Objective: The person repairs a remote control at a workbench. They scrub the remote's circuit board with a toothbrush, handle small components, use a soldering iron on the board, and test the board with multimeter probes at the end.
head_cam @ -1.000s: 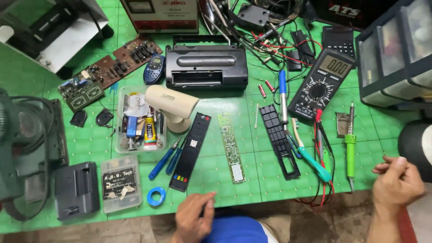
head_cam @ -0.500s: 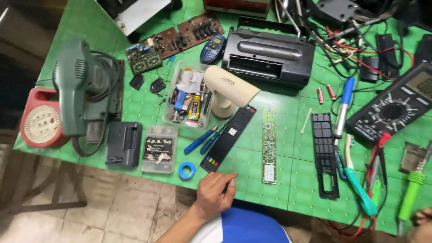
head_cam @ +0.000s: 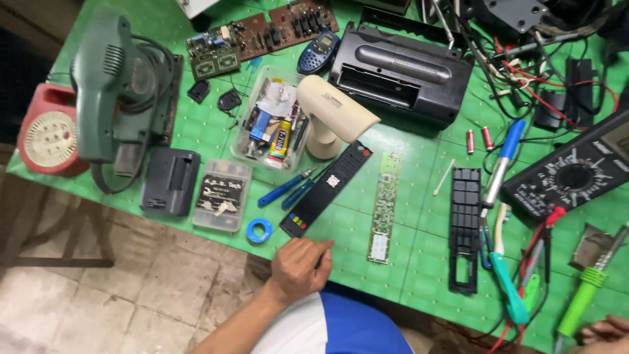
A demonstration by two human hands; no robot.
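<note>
My left hand (head_cam: 299, 267) rests with curled fingers on the near edge of the green table (head_cam: 419, 216), just below the lower end of a black remote front cover (head_cam: 325, 190). It holds nothing that I can see. A narrow green circuit board (head_cam: 382, 207) lies to the right of the cover, and a black remote back shell (head_cam: 464, 227) lies further right. A small blue tape ring (head_cam: 259, 230) sits left of the hand. My right hand (head_cam: 606, 330) shows only at the bottom right corner, fingers bent, beside a green-handled tool (head_cam: 585, 297).
A clear tray of small parts (head_cam: 272, 128), a beige hair dryer (head_cam: 331, 115), blue screwdrivers (head_cam: 288, 190), a black radio (head_cam: 406, 69), a multimeter (head_cam: 570, 174), a green sander (head_cam: 114, 92), a black charger (head_cam: 170, 181), a clear bit box (head_cam: 223, 195) and a red reel (head_cam: 47, 134) crowd the table.
The view has swung left and tilted, so the table's left end and the floor show. My left hand stays at the near edge by the remote cover. My right hand has slid out to the corner.
</note>
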